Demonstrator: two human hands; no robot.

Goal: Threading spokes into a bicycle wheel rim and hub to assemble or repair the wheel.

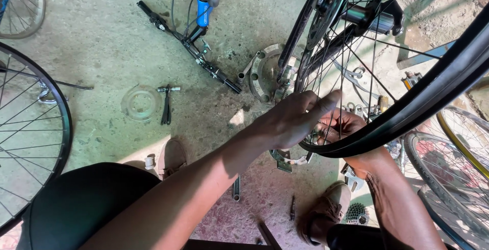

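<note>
**Two hands at a bicycle wheel rim, over a cluttered concrete floor**

The left hand [293, 122] reaches across from the lower left and closes its fingers on the inner edge of the bicycle wheel [438, 84], the thumb pointing up along the spokes. The right hand [351, 138] comes in from the lower right and cups the same stretch of rim from below, behind the black tyre; how tightly it grips cannot be told, since the tyre hides its fingertips. The two hands sit close together on the wheel, which stands tilted at the right of the view with its hub [369, 18] high up.

Below is a rough, stained concrete floor [102, 41], greenish-grey and reddish near the feet, with bright sun falling on it. A blue bicycle fork [206, 0] and a black handlebar [188, 44] lie at the top, a clear plastic disc [141, 103] and a small black tool [166, 105] to the left, and a grey metal ring [265, 72] near the middle. Another wheel [30, 138] fills the left edge, and more rims [453, 148] lie at the right. A cogset [357, 214] rests beside the brown shoe [326, 212].
</note>
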